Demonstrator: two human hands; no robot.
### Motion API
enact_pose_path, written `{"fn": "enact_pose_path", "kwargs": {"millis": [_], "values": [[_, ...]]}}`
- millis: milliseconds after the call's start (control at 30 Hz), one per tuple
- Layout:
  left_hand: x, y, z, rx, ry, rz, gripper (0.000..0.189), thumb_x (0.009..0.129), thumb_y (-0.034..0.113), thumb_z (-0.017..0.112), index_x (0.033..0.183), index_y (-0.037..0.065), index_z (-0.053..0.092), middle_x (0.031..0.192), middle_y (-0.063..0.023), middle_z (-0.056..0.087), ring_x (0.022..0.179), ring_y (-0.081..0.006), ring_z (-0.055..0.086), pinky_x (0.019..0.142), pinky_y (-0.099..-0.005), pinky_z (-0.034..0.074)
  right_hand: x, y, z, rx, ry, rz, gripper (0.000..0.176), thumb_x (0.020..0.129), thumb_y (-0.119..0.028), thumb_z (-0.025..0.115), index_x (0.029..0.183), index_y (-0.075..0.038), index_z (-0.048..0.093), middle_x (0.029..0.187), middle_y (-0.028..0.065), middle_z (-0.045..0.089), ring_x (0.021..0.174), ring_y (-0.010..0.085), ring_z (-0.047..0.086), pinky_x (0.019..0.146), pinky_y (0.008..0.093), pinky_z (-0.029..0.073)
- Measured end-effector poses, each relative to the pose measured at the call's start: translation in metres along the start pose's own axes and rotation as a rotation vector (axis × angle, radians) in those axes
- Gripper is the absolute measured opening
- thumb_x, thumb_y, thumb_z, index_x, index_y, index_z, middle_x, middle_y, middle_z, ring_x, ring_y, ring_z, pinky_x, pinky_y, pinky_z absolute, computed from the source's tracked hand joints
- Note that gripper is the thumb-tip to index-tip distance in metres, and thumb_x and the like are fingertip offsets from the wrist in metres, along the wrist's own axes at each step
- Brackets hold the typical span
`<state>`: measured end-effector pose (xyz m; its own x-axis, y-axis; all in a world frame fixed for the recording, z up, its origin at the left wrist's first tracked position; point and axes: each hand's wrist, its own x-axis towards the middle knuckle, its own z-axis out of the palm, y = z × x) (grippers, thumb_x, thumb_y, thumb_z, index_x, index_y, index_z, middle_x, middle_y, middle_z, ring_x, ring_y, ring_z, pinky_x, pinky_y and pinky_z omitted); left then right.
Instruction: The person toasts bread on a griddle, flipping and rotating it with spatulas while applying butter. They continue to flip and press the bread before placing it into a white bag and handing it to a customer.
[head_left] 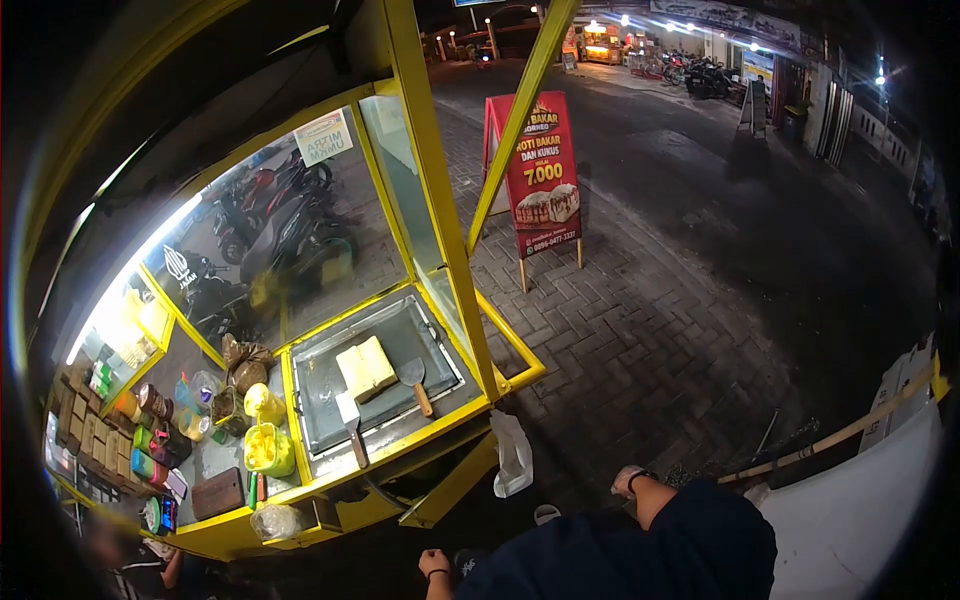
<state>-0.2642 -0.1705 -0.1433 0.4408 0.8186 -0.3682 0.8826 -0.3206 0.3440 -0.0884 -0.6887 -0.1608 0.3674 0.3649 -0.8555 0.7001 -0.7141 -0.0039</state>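
Observation:
My left hand is low in front of my body, its fingers curled into a fist, with no object showing in it. Further right, my right hand hangs in front of my dark sleeve, wearing a wristband. Its fingers look curled in, and nothing shows in them. Both hands are apart from the cart. On the flat griddle lies a pale yellow block of bread. A wide spatula with a wooden handle rests right of the bread. A second spatula lies nearer, its handle over the griddle's front edge.
A yellow-green tub of yellow spread, a cutting board and several jars stand left of the griddle. Stacked boxes fill the far left. A plastic bag hangs at the cart's corner. Another person is at lower left. A red sign stands outside.

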Motion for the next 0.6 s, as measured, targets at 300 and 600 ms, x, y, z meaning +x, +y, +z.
{"fn": "enact_pose_path", "kwargs": {"millis": [300, 600], "values": [[0.006, -0.027, -0.004, 0.143, -0.06, -0.095, 0.016, 0.078, 0.015, 0.064, 0.083, 0.002, 0.072, 0.09, -0.0179, 0.069, 0.09, -0.0312, 0.066, 0.082, -0.0405, 0.051, 0.033, -0.002, -0.044, 0.965, 0.015, 0.374, 0.025, 0.091, -0.026, 0.051, 0.103, -0.013, 0.069, 0.101, 0.0082, 0.066, 0.095, 0.0239, 0.063, 0.079, 0.0399, 0.05], [0.071, -0.046, 0.001, -0.067, -0.055, -0.066, 0.021, 0.076, 0.018, 0.065, 0.085, 0.0, 0.072, 0.088, -0.0181, 0.069, 0.088, -0.0315, 0.067, 0.082, -0.0401, 0.051, -0.022, -0.037, -0.108, 0.947, 0.137, 0.475, 0.024, 0.083, -0.031, 0.065, 0.092, -0.009, 0.071, 0.081, 0.0077, 0.069, 0.077, 0.0205, 0.066, 0.072, 0.0375, 0.051]]}}
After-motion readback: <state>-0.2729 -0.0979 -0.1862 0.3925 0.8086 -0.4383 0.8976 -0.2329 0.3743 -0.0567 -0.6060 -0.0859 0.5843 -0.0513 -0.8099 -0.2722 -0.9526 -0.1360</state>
